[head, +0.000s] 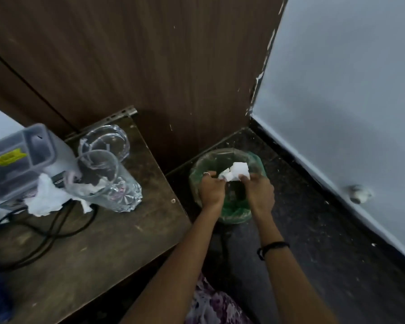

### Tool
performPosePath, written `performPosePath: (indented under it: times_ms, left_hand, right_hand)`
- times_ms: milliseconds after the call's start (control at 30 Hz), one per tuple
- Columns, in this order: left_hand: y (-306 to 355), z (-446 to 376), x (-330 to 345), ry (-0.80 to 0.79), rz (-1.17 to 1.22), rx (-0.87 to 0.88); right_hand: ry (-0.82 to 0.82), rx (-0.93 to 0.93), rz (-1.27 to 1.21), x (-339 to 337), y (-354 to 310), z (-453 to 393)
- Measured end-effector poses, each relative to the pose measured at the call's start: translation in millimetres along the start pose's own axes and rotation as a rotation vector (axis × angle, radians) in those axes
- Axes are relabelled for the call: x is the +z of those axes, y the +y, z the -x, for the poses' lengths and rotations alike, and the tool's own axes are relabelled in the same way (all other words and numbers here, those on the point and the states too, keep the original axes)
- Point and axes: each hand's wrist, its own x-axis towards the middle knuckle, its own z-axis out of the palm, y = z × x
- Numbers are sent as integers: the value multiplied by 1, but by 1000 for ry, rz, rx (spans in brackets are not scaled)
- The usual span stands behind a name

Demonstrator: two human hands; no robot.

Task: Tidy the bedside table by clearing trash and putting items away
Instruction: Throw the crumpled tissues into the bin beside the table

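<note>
A crumpled white tissue point(234, 174) is pinched between both hands, right above a bin point(255, 160) lined with green plastic. Left of the hands, another crumpled tissue point(45, 198) lies on the worktop point(98, 242).

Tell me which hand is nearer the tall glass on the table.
Left. The left hand is over the bin, on the side toward the tall glass; the right hand is farther right. Both pinch the white tissue.
</note>
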Motion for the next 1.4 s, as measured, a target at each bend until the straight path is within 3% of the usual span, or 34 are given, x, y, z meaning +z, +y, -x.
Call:
performPosePath:
  times_ms: [133,333,433,567,767,933,1133,1267,1400]
  left_hand:
    - [-21,-13,17,-25,-116,33]
    - [-12,20,10,-35,-148,219]
    - [-6,46,-9,32,-121,218]
    - [-5,97,-47,65,176,135]
    - [-11,147,-140,240,439,237]
    - [-31,146,-224,366,452,314]
    - [-52,103,-291,553,33,339]
    - [-49,68,-309,520,-251,442]
    - [-46,47,-310,482,-348,453]
  right_hand:
    - [5,18,67,14,18,-19]
    - [61,-84,-143,6,17,4]
    - [41,-169,-294,1,-3,36]
    - [-96,-276,-434,1,-33,97]
    - [-306,-449,-552,6,-86,190]
    - [-465,-584,-351,46,-111,241]
    - [-435,-726,148,95,-120,251]
    - [-312,-810,305,117,-138,243]
    - [-311,-794,390,132,-151,234]
